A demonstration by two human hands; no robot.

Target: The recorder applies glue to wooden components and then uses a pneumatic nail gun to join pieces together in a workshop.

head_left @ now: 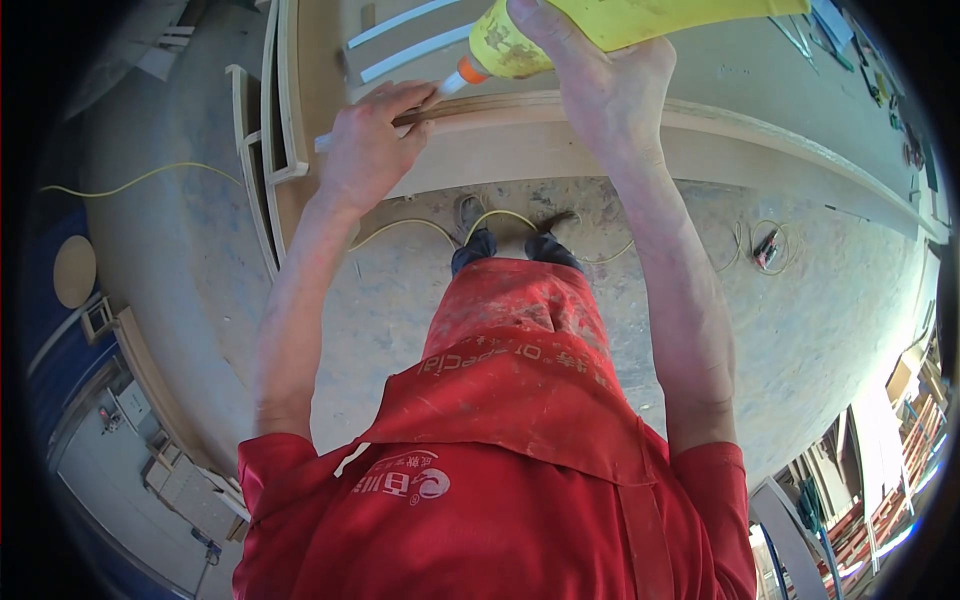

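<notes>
My right hand (pixel 600 85) grips a yellow squeeze bottle (pixel 620 22) with an orange-and-white nozzle (pixel 460 75), tilted down to the left. The nozzle tip meets a thin wooden strip (pixel 470 105) lying along the top of a long curved wooden board (pixel 760 150). My left hand (pixel 368 140) rests on the strip's left end, fingers curled over it and pressing it down beside the nozzle.
A workbench top (pixel 720 70) with white strips (pixel 400 45) and small tools lies beyond the board. Curved wooden frames (pixel 262 170) lean at the left. A yellow cable (pixel 420 225) runs across the dusty concrete floor by my feet. Stacked timber stands at the lower right.
</notes>
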